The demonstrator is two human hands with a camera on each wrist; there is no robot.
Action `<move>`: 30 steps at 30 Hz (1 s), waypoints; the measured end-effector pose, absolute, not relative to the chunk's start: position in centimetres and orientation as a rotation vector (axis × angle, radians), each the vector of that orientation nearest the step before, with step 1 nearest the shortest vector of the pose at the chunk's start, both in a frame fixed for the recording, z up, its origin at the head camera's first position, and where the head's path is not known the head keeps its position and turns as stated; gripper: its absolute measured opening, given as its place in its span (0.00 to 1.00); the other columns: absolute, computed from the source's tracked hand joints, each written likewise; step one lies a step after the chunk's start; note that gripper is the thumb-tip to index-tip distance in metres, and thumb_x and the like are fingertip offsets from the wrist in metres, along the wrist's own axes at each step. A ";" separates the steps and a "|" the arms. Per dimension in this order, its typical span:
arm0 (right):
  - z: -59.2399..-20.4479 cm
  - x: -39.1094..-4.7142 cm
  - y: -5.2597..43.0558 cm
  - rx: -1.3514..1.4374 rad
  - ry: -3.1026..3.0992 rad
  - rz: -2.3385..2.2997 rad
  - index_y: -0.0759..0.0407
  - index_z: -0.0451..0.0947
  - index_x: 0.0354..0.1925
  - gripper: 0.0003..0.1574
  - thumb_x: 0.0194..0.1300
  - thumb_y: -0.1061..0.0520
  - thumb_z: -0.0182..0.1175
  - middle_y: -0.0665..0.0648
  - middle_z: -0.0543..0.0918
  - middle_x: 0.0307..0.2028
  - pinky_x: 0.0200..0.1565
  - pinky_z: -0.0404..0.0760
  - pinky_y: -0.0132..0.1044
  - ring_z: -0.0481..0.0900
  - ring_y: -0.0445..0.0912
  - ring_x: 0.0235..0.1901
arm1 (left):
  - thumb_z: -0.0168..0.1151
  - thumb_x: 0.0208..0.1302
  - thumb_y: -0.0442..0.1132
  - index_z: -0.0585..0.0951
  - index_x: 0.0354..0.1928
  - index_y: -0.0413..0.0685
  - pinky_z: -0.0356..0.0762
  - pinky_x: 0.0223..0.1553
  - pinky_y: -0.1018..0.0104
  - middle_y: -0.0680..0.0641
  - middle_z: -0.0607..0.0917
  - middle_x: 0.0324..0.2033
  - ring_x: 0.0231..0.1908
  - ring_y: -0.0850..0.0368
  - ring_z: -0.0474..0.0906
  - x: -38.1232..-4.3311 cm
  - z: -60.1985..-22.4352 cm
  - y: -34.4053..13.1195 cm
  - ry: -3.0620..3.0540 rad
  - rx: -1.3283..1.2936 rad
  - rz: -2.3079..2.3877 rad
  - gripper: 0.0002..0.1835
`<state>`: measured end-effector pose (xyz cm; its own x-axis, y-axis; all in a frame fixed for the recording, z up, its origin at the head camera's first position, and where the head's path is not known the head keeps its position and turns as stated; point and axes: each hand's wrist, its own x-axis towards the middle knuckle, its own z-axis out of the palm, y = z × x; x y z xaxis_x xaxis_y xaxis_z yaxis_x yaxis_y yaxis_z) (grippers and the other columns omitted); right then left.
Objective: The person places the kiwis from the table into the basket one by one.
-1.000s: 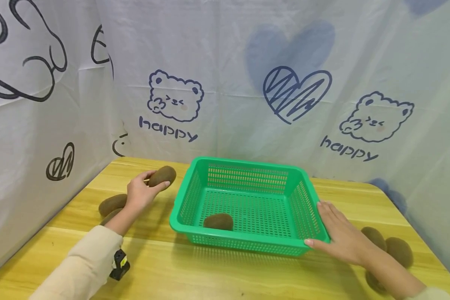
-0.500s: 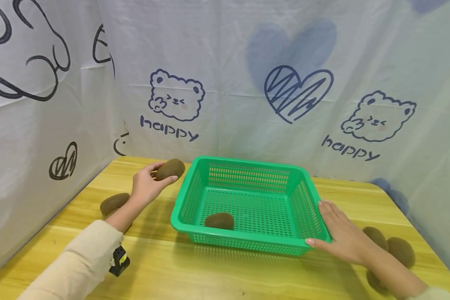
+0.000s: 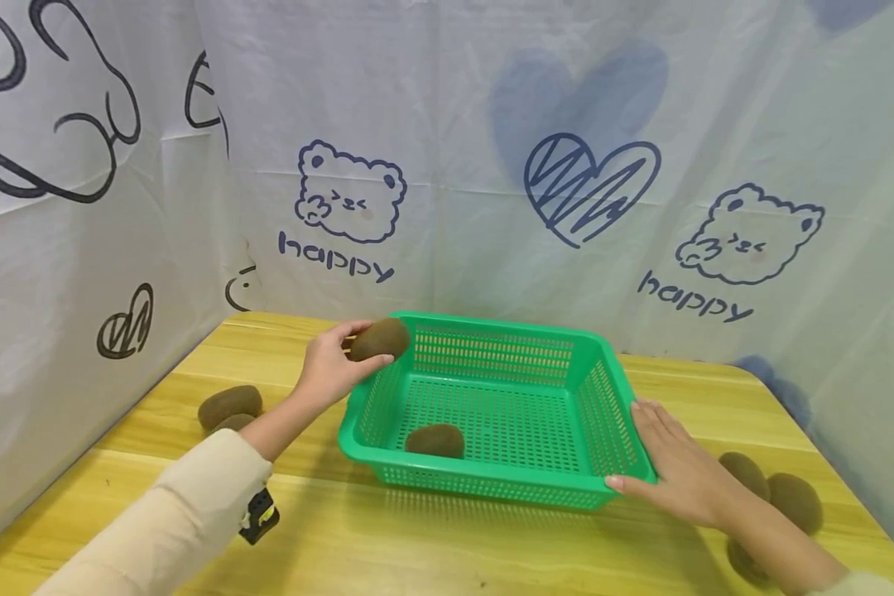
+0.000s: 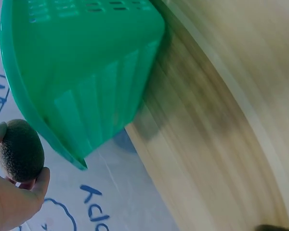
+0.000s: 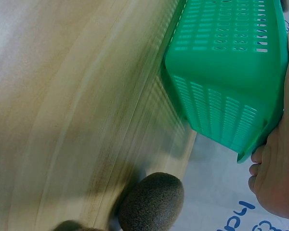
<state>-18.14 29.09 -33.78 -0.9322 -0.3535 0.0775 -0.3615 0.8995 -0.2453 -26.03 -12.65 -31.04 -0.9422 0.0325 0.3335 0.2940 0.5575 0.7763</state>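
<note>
My left hand [image 3: 333, 364] pinches a brown kiwi [image 3: 382, 339] between thumb and fingers, at the left rim of the green plastic basket [image 3: 492, 469]. In the left wrist view the held kiwi [image 4: 21, 150] is level with the basket's rim [image 4: 43, 130]. A second kiwi [image 3: 435, 440] lies inside the basket by its front wall. My right hand [image 3: 678, 468] holds the basket's front right corner, thumb on the front rim and fingers along the right side. In the right wrist view the fingertips [image 5: 256, 168] show below the rim's outer edge.
Kiwis [image 3: 229, 406] lie on the wooden table [image 3: 328, 546] to the left, partly behind the left forearm. Several more kiwis [image 3: 794, 502] sit at the right, beside and behind the right wrist. A printed white cloth [image 3: 462, 248] hangs behind the table.
The left hand has carried its kiwi rightward from beside the basket to its left rim. The right hand and the basket have stayed in place.
</note>
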 end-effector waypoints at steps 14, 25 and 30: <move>-34.0 -18.3 29.1 0.578 -3.028 0.392 0.71 0.40 0.70 0.62 0.59 0.34 0.56 0.73 0.45 0.70 0.64 0.50 0.64 0.42 0.66 0.70 | 0.68 0.52 0.36 0.73 0.56 0.34 0.78 0.47 0.52 0.35 0.78 0.52 0.49 0.42 0.76 -26.7 -31.8 -8.1 -2.583 -0.511 -1.191 0.29; -34.1 -18.3 29.1 0.590 -3.006 0.343 0.71 0.41 0.70 0.62 0.58 0.34 0.56 0.73 0.46 0.70 0.63 0.53 0.65 0.44 0.67 0.69 | 0.69 0.51 0.34 0.75 0.53 0.34 0.78 0.47 0.55 0.37 0.80 0.50 0.48 0.44 0.77 -27.5 -33.3 -6.2 -2.801 -0.609 -1.020 0.26; -34.1 -18.3 29.1 0.579 -3.009 0.344 0.71 0.41 0.70 0.62 0.58 0.34 0.56 0.73 0.46 0.70 0.63 0.53 0.65 0.44 0.67 0.69 | 0.69 0.52 0.33 0.74 0.54 0.33 0.79 0.46 0.55 0.37 0.80 0.49 0.48 0.44 0.78 -27.6 -33.9 -5.8 -2.958 -0.541 -0.911 0.26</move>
<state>-18.30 29.09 -34.11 -0.9279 -0.3596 0.0981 -0.3725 0.9047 -0.2067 -27.62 -5.81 -33.90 -0.9408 0.3242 0.0994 0.3240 0.7727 0.5459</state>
